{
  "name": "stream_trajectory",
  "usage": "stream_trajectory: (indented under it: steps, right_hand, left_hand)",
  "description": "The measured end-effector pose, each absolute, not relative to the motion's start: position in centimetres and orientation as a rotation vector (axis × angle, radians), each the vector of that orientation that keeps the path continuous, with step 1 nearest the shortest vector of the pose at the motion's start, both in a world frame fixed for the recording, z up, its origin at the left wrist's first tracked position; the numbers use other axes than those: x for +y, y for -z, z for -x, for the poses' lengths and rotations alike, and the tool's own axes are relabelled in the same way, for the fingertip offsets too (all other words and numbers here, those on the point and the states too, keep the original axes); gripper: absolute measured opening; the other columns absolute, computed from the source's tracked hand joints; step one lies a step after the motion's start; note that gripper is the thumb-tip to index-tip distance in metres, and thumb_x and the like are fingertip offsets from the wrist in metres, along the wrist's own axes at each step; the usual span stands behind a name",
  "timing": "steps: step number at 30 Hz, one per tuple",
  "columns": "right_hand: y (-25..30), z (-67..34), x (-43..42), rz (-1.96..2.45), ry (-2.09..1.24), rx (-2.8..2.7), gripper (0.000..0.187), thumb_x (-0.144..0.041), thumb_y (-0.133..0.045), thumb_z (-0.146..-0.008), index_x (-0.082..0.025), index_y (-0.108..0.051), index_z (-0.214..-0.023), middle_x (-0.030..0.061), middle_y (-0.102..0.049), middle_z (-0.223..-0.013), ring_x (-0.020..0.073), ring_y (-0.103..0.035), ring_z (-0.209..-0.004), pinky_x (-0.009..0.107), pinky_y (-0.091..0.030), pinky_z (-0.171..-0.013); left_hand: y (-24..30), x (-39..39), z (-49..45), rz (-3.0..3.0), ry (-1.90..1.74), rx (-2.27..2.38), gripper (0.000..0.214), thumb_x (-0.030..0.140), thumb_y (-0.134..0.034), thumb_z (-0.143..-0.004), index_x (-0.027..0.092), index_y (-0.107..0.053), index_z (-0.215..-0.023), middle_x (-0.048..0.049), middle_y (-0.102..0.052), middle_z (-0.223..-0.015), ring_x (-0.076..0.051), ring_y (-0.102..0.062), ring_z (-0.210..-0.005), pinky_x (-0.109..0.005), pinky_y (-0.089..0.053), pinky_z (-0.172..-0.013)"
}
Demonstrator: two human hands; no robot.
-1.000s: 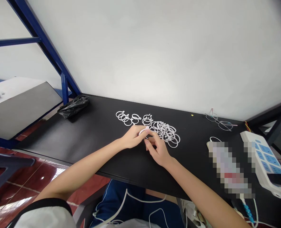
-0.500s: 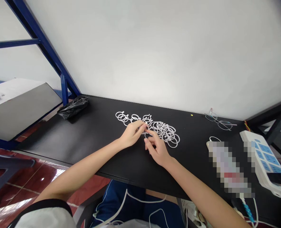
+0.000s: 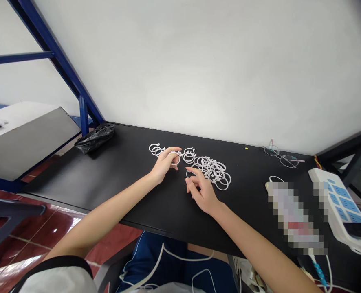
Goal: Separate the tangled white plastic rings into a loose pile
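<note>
Rings (image 3: 211,167) heaped like these overlap, so how would you handle just one?

By the band, I'd say, turning it gently so its tab doesn't snag a neighbour. One white ring (image 3: 174,164) sits in the gap between the left hand's (image 3: 162,165) curved finger and thumb.

Gripped, or merely framed by them?

I can't make that out; the fingers overlap it too closely. The right hand (image 3: 201,193) is half-curled, index finger and thumb parted, with no ring visible in it, though its palm is hidden. It rests at the near edge of the heap on the black tabletop (image 3: 128,150); keeping it light there should avoid dragging the tangle.

What else is unclear?

How many rings lie in that heap, what the black bag (image 3: 95,139) contains, and the pixelated oblong thing (image 3: 293,215) to the right.
</note>
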State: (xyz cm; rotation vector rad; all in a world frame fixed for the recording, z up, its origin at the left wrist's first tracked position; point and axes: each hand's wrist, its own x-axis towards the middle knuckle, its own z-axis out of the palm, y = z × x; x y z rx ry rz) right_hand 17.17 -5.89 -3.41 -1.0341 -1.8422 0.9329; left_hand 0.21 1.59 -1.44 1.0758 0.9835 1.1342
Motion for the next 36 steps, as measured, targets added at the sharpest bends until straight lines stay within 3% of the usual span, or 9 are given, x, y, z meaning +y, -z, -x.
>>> stream_trajectory:
  steps: [6, 11, 16, 21, 24, 27, 31, 36]
  right_hand:
    - [3.4, -17.1, -5.9, 1.035, -0.939, -1.848, 0.035, -0.034, -0.040, -0.100, -0.018, -0.043, -0.131, -0.0049, -0.055, -0.063, 0.0099, -0.052, -0.051, 0.025, -0.044, -0.055]
    - [3.4, -17.2, -5.9, 1.033, -0.947, -1.850, 0.035, -0.034, -0.039, -0.100, -0.018, -0.044, -0.131, -0.0050, -0.055, -0.063, 0.0103, -0.052, -0.051, 0.025, -0.044, -0.055]
    - [3.3, -17.2, -5.9, 1.039, -0.947, -1.856, 0.033, -0.034, -0.039, -0.100, -0.018, -0.045, -0.129, -0.0050, -0.055, -0.063, 0.0102, -0.052, -0.050, 0.025, -0.044, -0.055]
    - [3.2, -17.2, -5.9, 1.046, -0.933, -1.861, 0.033, -0.034, -0.039, -0.100, -0.018, -0.046, -0.128, -0.0049, -0.056, -0.063, 0.0100, -0.053, -0.050, 0.025, -0.044, -0.055]
    - [3.2, -17.2, -5.9, 1.044, -0.930, -1.866, 0.033, -0.034, -0.039, -0.100, -0.017, -0.046, -0.128, -0.0049, -0.055, -0.063, 0.0098, -0.053, -0.050, 0.024, -0.044, -0.055]
    - [3.1, -17.2, -5.9, 1.041, -0.922, -1.871, 0.032, -0.034, -0.039, -0.100, -0.018, -0.046, -0.127, -0.0050, -0.055, -0.062, 0.0097, -0.053, -0.050, 0.024, -0.044, -0.055]
    - [3.0, -17.1, -6.0, 1.044, -0.909, -1.877, 0.032, -0.034, -0.038, -0.100, -0.018, -0.048, -0.126, -0.0050, -0.055, -0.062, 0.0101, -0.053, -0.051, 0.025, -0.045, -0.056]
    - [2.9, -17.2, -6.0, 1.053, -0.910, -1.882, 0.032, -0.035, -0.038, -0.100, -0.018, -0.048, -0.126, -0.0045, -0.056, -0.062, 0.0107, -0.053, -0.051, 0.026, -0.046, -0.057]
  left_hand:
    - [0.9, 2.9, 1.2, -0.709, -1.314, 0.981, 0.035, 0.019, -0.058, -0.072, 0.015, -0.064, -0.105, 0.0039, -0.049, -0.065, -0.010, -0.056, -0.060, -0.021, -0.049, -0.053]
    - [0.3, 3.6, 2.2, -0.571, -1.395, 0.998, 0.024, 0.013, -0.059, -0.070, 0.014, -0.064, -0.093, -0.0001, -0.060, -0.076, -0.011, -0.062, -0.069, -0.020, -0.049, -0.059]
    - [0.0, 3.7, 2.3, -0.605, -1.423, 0.979, 0.017, 0.014, -0.059, -0.076, 0.014, -0.067, -0.092, -0.0057, -0.067, -0.096, -0.012, -0.064, -0.077, -0.022, -0.053, -0.064]
    - [0.3, 4.0, 2.2, -0.518, -1.421, 0.947, 0.013, 0.020, -0.056, -0.089, 0.010, -0.065, -0.088, -0.0103, -0.070, -0.093, -0.015, -0.068, -0.086, -0.029, -0.056, -0.080]
    - [0.7, 4.2, 2.2, -0.521, -1.394, 0.966, 0.007, 0.014, -0.063, -0.084, 0.009, -0.066, -0.089, -0.0113, -0.072, -0.091, -0.016, -0.070, -0.087, -0.031, -0.055, -0.086]
    - [0.9, 4.1, 2.1, -0.589, -1.373, 0.981, 0.012, 0.013, -0.071, -0.077, 0.009, -0.067, -0.088, -0.0108, -0.073, -0.090, -0.014, -0.070, -0.084, -0.030, -0.054, -0.087]
    - [0.8, 3.7, 2.1, -0.848, -1.364, 0.999, 0.023, 0.025, -0.078, -0.071, 0.011, -0.069, -0.086, -0.0083, -0.073, -0.087, -0.013, -0.068, -0.077, -0.027, -0.053, -0.078]
    - [1.0, 3.7, 3.0, -1.470, -1.406, 1.199, 0.019, 0.033, -0.075, -0.073, 0.016, -0.072, -0.081, -0.0056, -0.071, -0.078, -0.016, -0.063, -0.071, -0.027, -0.049, -0.072]
